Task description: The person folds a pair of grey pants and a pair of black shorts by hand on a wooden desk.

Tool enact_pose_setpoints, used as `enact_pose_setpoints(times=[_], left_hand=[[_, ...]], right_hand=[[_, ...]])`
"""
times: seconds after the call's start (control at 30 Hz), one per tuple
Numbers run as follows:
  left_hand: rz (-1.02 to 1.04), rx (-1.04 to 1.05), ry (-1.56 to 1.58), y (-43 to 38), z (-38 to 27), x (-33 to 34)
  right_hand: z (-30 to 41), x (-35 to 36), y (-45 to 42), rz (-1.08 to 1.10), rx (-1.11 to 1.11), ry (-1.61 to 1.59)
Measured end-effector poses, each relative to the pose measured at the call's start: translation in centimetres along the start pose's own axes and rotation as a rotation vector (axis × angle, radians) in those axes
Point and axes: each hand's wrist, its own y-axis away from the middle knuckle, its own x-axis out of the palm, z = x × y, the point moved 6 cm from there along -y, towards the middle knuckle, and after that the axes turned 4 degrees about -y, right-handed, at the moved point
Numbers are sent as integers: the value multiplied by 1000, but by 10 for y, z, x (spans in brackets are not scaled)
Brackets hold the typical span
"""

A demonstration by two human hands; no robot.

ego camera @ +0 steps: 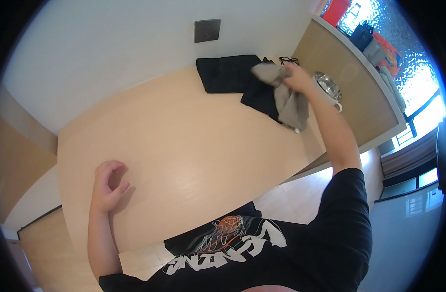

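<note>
My right hand [298,77] grips a crumpled grey-beige cloth [291,104] near the far right corner of the table. One end of the cloth is blurred, and its lower part hangs over dark fabric. Beneath and beside it lie a folded black cloth item [226,75] and a second dark folded piece [261,98], partly covered by the grey-beige cloth. My left hand [111,186] rests at the left of the wooden tabletop [172,146], fingers curled and apart, holding nothing.
Black-framed glasses [289,60] lie beyond my right hand. A shiny metal bowl or pot [328,87] and a white cup handle [339,106] are beside my right forearm. A wood-faced partition [354,87] bounds the right, its ledge carrying several items. A wall socket [207,30] sits above the table.
</note>
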Motion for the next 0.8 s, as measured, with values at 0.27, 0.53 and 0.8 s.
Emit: enact_pose_setpoints(times=[0.27,0.53,0.8], left_hand=[[-38,-10,87,3,-4,-4],[-121,-43,-27,4,-4,-2],[-129,-39,61,-2,-13,-14]], right_hand=[[111,-24,17,-47,-123,305],[157,98,-72,517,212,-230],[157,20,-75,-447,-328,-308]])
